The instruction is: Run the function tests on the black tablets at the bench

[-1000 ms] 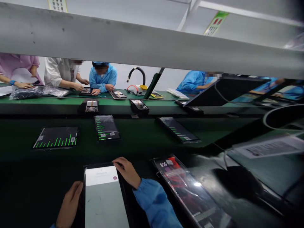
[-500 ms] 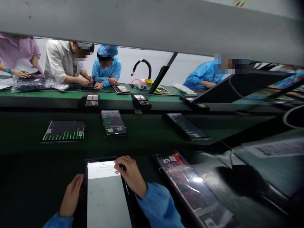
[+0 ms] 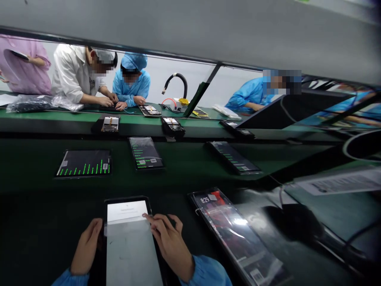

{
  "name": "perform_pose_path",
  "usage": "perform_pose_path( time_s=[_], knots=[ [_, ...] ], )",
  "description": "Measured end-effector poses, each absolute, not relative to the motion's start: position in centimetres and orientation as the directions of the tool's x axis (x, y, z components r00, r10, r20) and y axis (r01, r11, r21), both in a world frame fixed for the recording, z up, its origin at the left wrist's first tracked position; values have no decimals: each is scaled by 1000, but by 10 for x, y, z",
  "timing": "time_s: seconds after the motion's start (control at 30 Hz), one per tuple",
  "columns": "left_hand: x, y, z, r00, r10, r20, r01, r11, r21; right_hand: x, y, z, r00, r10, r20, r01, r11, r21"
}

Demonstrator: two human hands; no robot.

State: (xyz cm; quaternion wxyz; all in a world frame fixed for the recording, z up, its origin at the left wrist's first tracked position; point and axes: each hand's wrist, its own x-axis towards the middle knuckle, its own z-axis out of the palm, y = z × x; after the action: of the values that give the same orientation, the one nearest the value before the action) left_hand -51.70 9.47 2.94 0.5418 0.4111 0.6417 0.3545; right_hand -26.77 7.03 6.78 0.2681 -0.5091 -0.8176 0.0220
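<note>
A tablet [image 3: 131,246] with a lit white and grey screen lies in front of me, its lower end cut off by the picture. My left hand [image 3: 85,248] is closed at its left edge, thumb upward, with some fingers hidden. Over the right side of the screen is my right hand [image 3: 172,242], its index finger stretched to the top panel and the other fingers loosely bent and apart. To the right lies a second tablet [image 3: 238,234] in clear film, its screen showing 8:29.
Beyond lie three tablets with green bars: one on the left [image 3: 85,161], one mid-bench [image 3: 147,153], one on the right [image 3: 235,157]. Opened devices [image 3: 110,124] line the raised ledge. A black lamp-like object [image 3: 297,226] stands right. Co-workers [image 3: 73,75] work across the bench.
My right hand has shifted down a little, its pinched fingers now spread with the index on the screen. The small round button on the panel no longer shows. My left hand stays at the edge.
</note>
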Motion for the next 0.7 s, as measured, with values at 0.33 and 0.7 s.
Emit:
perform_pose_path(
  time_s=[0.33,0.7],
  knots=[
    [-520,97,27,7,921,-390,110,387,916,-278,59,71,-322,868,378,719,484,-499],
    [-518,96,29,1,915,-404,92,402,911,-279,74,50,-386,847,366,645,531,-550]
  ],
)
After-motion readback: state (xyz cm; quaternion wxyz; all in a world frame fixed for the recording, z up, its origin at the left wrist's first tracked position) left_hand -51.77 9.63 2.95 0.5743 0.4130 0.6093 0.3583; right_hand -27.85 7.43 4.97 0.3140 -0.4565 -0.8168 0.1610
